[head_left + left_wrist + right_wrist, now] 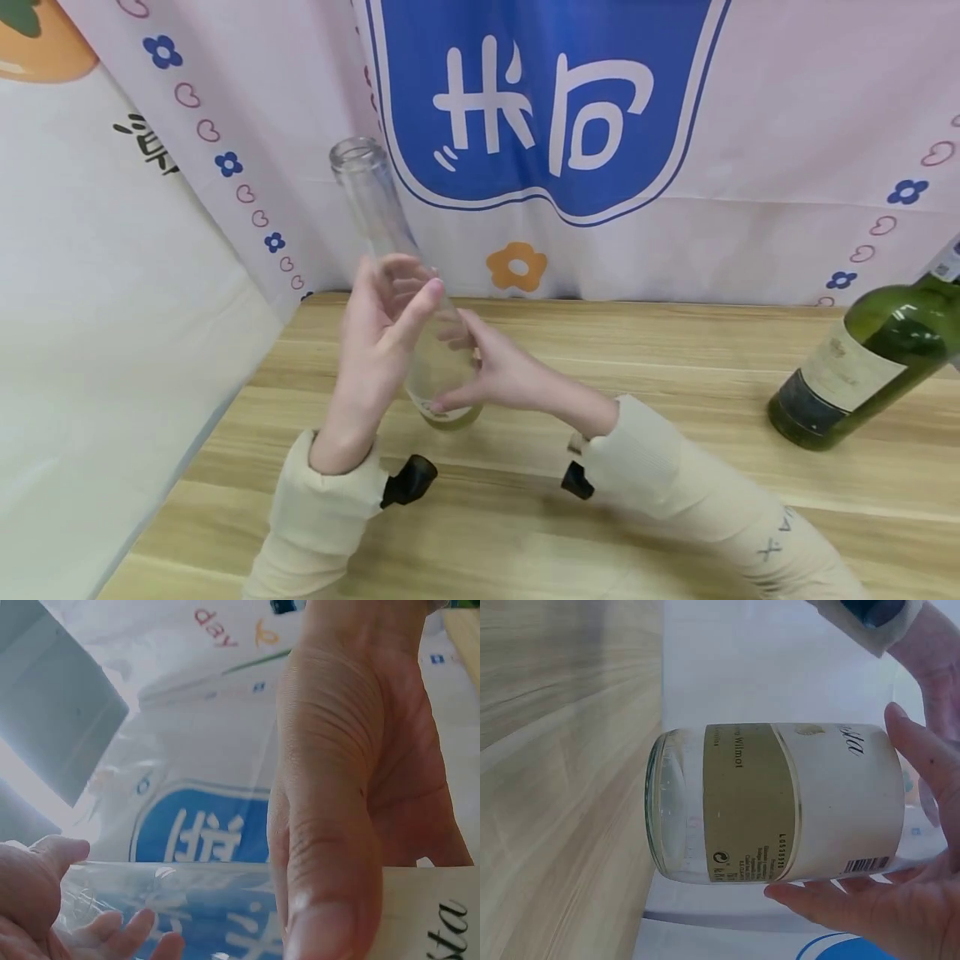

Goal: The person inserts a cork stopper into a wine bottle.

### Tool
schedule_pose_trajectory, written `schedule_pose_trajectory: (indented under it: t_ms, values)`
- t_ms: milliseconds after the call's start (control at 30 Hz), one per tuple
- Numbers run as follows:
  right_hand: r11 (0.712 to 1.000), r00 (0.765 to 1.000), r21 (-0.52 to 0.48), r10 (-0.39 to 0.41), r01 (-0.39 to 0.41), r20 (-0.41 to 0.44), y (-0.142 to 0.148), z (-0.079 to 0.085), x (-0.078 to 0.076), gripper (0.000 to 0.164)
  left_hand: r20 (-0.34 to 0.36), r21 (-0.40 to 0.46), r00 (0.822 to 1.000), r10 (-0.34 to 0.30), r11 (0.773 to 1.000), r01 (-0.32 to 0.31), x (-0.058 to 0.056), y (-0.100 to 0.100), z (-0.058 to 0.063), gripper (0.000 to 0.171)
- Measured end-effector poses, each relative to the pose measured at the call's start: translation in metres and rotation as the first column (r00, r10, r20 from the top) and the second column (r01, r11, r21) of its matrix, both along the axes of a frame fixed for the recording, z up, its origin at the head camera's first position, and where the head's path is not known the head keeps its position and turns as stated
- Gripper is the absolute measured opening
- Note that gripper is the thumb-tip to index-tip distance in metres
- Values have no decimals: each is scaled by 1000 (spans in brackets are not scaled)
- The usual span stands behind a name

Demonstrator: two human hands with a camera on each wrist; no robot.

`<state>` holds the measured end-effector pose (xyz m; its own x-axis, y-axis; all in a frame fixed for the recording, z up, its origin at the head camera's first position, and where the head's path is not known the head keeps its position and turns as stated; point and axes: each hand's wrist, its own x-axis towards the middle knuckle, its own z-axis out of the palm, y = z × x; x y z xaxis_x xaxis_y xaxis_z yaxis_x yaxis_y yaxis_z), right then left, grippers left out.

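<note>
A clear glass bottle [375, 196] stands between my two hands, its neck upward. My right hand [506, 367] grips its lower part near the label [847, 799], with the thumb in front. My left hand [371, 342] is higher on the glass, its fingers curved round the far side and showing through it. The left thumb [67, 849] lies across the near side, fairly straight; how firmly it touches cannot be seen. The cream and olive label faces the right wrist view, with the round base to its left.
A green wine bottle [900, 333] with a pale label stands to the right. All of this is on a wood-grain table [465, 533]. Behind it hangs a printed curtain [787, 150], with a white sheet [90, 333] at the left.
</note>
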<state>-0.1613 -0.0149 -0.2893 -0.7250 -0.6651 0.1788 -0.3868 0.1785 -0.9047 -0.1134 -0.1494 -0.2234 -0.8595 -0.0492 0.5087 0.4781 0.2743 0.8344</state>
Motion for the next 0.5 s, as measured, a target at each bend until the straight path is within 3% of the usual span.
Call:
schedule_pose_trajectory:
  t_ms: [167, 367, 500]
  values:
    - [999, 999, -43, -21, 19, -30, 20, -1, 14, 95, -9, -51, 999, -45, 998, 45, 10, 19, 2, 27]
    - [992, 998, -116, -55, 53, -13, 44, -5, 28, 98, -12, -53, 994, -110, 993, 109, 16, 42, 0, 29]
    - [982, 997, -174, -76, 74, -8, 60, -8, 37, 106, -58, -74, 984, -166, 984, 161, 19, 57, -3, 28]
